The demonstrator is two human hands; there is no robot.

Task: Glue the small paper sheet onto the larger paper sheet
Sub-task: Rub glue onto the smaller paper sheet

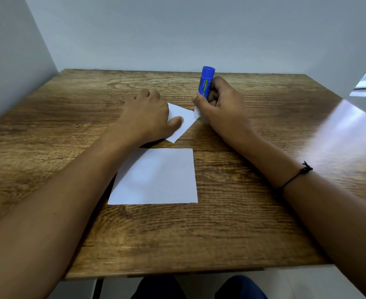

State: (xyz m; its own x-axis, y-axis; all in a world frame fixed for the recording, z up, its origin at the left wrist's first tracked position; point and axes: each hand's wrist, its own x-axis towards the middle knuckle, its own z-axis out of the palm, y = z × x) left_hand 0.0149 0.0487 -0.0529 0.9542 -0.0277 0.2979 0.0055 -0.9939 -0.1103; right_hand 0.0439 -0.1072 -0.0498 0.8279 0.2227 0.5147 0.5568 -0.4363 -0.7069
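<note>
Your left hand point(148, 114) lies palm-down on the small paper sheet point(183, 120), fingers spread flat and the thumb pressing its middle, pinning it to the wooden table point(231, 223). That small sheet sits turned at an angle, roughly midway across the table and nearer the far edge than the near one; its left part is hidden under your hand.

Your right hand point(218, 102) is wrapped in a fist around a blue glue stick point(206, 82), held nearly upright with its blue end pointing up. The lower end is hidden inside your grip, right at the small sheet's right corner, so you cannot tell whether glue meets paper there.

The larger paper sheet point(158, 178) lies flat near the table's centre, just nearer to you than the small sheet and apart from it, with a strip of bare wood between them. Your left forearm crosses over its far left corner. A thin black cord bracelet point(294, 178) circles your right forearm.
</note>
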